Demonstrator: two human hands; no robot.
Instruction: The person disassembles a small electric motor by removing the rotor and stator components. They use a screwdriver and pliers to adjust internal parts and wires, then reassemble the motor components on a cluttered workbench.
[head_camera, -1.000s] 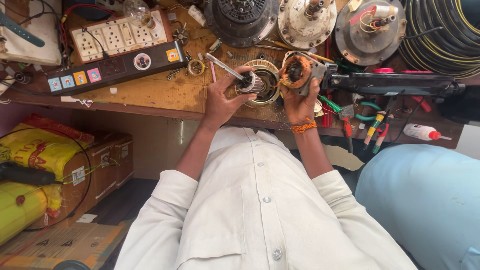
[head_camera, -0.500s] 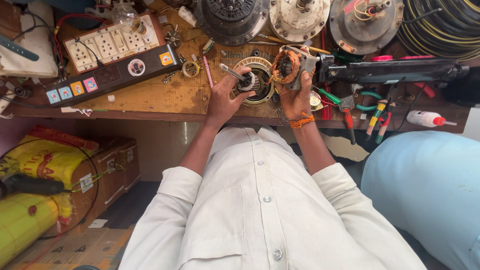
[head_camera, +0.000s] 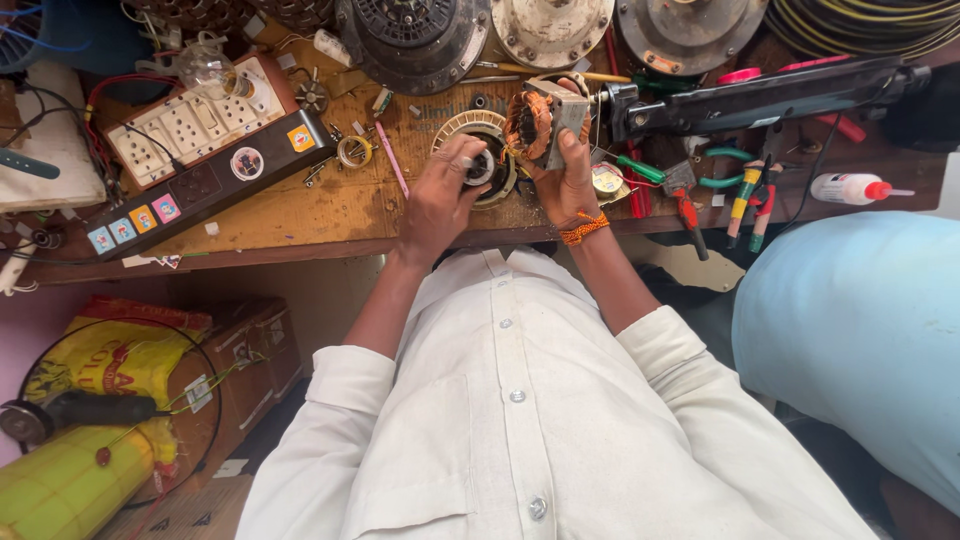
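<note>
Head cam: right hand (head_camera: 568, 175) fingers grip stator (head_camera: 545, 120); left hand (head_camera: 440, 200) fingers seemingly pinch rotor (head_camera: 482, 165).

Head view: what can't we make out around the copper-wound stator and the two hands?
- Head view: the near face of the copper-wound stator is hidden by the right hand.
- The small round metal part is mostly covered by the left hand.
- The round metal motor housings are cut off by the top edge.

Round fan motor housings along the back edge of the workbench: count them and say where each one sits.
3 show fully: a dark housing at centre-left, a pale housing beside it, and a grey housing to the right. Another may be cut off at the top-left edge.
</note>
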